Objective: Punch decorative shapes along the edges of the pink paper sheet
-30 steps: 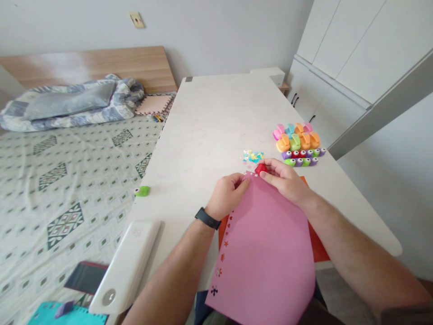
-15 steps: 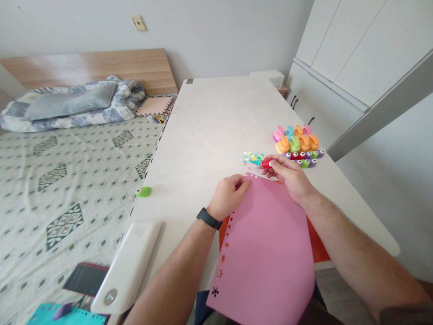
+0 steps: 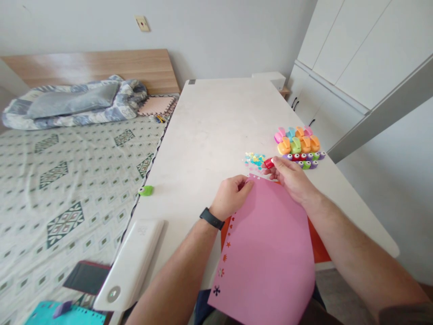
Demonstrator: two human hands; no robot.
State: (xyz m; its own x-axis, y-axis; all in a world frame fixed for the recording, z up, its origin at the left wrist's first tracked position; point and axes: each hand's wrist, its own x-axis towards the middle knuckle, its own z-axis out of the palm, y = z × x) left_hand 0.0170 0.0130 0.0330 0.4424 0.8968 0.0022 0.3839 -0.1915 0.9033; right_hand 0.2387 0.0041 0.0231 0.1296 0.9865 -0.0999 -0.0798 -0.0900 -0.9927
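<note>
A pink sheet of paper (image 3: 267,248) slopes from the table edge toward my lap, with small shapes cut along its left and far edges. My left hand (image 3: 233,194) pinches its far left corner between thumb and fingers. My right hand (image 3: 292,178) holds a small red craft punch (image 3: 269,163) just beyond the sheet's far edge, its white button under my thumb. Beside the punch lies a pile of colourful paper cutouts (image 3: 254,160). An orange sheet (image 3: 318,243) shows partly beneath the pink one.
Rows of coloured punches (image 3: 299,144) stand on the right of the white table (image 3: 219,117). On the left are a green punch (image 3: 146,190) and a long white device (image 3: 131,266). Beyond the left edge, a bed holds a dark tablet-like object (image 3: 87,277) and a teal sheet (image 3: 81,316).
The red punch has tilted slightly in my right hand, and my thumb has shifted on it. My left hand keeps its pinch on the paper. The whole view has shifted slightly.
</note>
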